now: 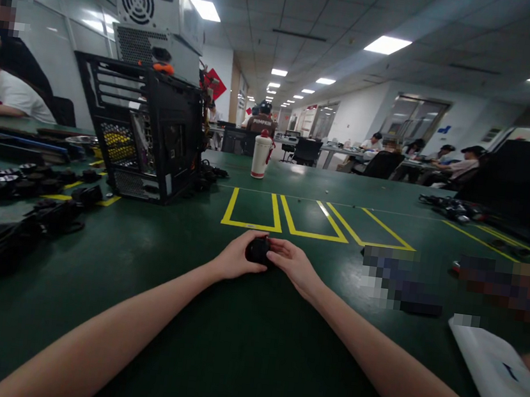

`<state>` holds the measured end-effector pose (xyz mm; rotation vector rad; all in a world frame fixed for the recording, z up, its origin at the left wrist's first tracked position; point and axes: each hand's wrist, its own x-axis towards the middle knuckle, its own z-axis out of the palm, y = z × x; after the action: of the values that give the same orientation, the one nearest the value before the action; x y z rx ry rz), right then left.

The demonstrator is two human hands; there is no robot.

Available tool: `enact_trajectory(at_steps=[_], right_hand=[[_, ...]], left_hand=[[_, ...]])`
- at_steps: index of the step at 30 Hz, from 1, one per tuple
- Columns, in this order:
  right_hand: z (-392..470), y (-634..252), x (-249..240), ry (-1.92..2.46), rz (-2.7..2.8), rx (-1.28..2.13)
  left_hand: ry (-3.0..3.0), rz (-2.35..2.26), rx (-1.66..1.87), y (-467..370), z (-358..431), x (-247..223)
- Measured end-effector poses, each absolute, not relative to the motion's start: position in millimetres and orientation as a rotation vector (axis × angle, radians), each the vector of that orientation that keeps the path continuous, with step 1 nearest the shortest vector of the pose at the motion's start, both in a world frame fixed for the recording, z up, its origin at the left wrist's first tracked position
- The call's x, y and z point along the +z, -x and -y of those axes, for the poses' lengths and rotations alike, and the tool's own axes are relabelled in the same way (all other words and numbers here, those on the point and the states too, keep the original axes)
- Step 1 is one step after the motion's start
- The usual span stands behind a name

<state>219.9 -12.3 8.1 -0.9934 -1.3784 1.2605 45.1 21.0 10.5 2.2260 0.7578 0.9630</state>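
My left hand (pixel 234 257) and my right hand (pixel 294 265) meet over the green table (pixel 237 349), both closed around a small black object (pixel 257 250) held between them just above the surface. What the black object is I cannot tell; my fingers hide most of it. It sits just in front of the yellow taped rectangles (pixel 291 218).
An open black computer case (pixel 149 136) with a grey power supply (pixel 154 17) on top stands at the left. Several black parts and cables (pixel 17 207) lie left of my arm. A white bottle (pixel 261 154) stands behind. A white pouch (pixel 498 382) lies at the right. People sit beyond.
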Motion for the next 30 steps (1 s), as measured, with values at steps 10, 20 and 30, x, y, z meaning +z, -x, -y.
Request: enact_trajectory(at_steps=[10,20,30], right_hand=[[10,-220,2,0.898,1.45,1.175],[11,-216,3,0.963,1.387,1.191],[14,-216,4,0.946,1.428,1.104]], left_hand=[[-2.284,-0.722,1.067,-50,-29,4],[-2.331,-0.736,1.049,-49,-27,6],[-2.352,-0.748,1.036,-49,-28,6]])
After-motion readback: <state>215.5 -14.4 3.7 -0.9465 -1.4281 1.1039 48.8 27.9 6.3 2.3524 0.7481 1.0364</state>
